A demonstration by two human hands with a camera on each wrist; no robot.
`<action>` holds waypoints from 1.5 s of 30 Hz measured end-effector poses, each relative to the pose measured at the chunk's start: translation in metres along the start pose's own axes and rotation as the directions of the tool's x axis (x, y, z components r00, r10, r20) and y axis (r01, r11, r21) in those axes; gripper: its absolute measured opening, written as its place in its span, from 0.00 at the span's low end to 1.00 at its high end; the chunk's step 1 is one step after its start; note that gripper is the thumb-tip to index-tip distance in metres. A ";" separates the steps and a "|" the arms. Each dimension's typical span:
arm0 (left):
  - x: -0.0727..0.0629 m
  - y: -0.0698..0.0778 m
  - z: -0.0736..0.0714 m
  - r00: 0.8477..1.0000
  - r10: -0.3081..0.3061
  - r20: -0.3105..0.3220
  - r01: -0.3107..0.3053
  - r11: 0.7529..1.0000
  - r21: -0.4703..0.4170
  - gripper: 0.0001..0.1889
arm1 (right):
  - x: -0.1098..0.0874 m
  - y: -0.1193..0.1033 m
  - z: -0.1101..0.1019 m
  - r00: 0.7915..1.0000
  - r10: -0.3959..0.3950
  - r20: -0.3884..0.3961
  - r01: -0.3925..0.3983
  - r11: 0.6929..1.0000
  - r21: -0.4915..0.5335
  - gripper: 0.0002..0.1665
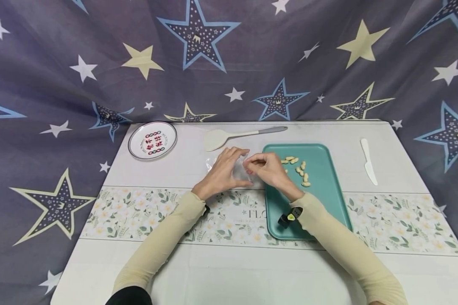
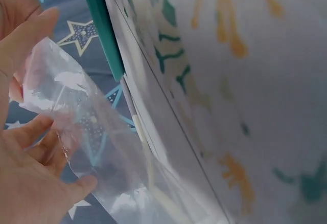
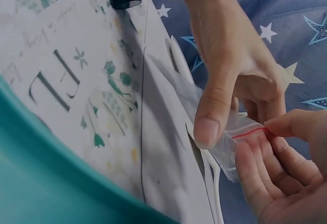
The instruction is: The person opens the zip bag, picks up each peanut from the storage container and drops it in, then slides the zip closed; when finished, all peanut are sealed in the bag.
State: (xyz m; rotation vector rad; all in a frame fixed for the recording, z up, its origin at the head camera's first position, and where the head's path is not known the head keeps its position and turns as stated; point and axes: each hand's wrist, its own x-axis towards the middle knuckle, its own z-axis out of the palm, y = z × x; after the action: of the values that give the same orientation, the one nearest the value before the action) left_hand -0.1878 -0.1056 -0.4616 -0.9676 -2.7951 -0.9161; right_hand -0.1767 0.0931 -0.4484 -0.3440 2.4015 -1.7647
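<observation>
Nearest, two stretchy beige sleeves [image 1: 158,245] are reaching up from the bottom of the frame, a black cuff [image 1: 129,295] showing cut off at lower left. They are crossing a smooth white tablecloth [image 1: 244,271] with a leafy floral band, where a printed word is disappearing beneath a tray.

At centre, the left hand [image 1: 223,173] is curving loosely around a clear zip-lock bag [image 2: 117,147], its thumb and forefinger standing wide apart; how firmly it is gripping is hard to tell. The right hand [image 1: 267,169] is pinching the bag's mouth by its red strip [image 3: 250,132], fingertips closed together. The thin plastic is creasing and shining, and glare is obscuring its inside.

Right of centre, the matte green rectangular tray [image 1: 326,186] is lying partly under the right arm. Knobbly unshelled peanuts [image 1: 305,176] are scattering across its upper half, some hiding behind the right hand. A slim white knife [image 1: 368,163] is lying farther right.

Beyond the hands, a cream-headed spatula [image 1: 217,137] is pointing its grey handle rightward; at upper left a round, dark-rimmed plate [image 1: 137,137] is displaying red characters. A rippling grey star-print curtain [image 1: 252,51] is filling the background, running off the frame.
</observation>
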 end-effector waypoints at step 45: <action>-0.003 0.000 -0.010 0.999 0.012 -0.044 -0.016 0.994 -0.105 0.46 | -0.044 0.025 -0.094 0.995 0.097 -0.035 -0.098 0.995 -0.016 0.18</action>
State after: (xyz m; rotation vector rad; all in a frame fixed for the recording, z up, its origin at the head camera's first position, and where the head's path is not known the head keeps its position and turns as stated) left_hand -0.1867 -0.1131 -0.4542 -0.9668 -2.7254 -1.0786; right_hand -0.1603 0.1987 -0.4449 -0.1968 2.4144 -1.7217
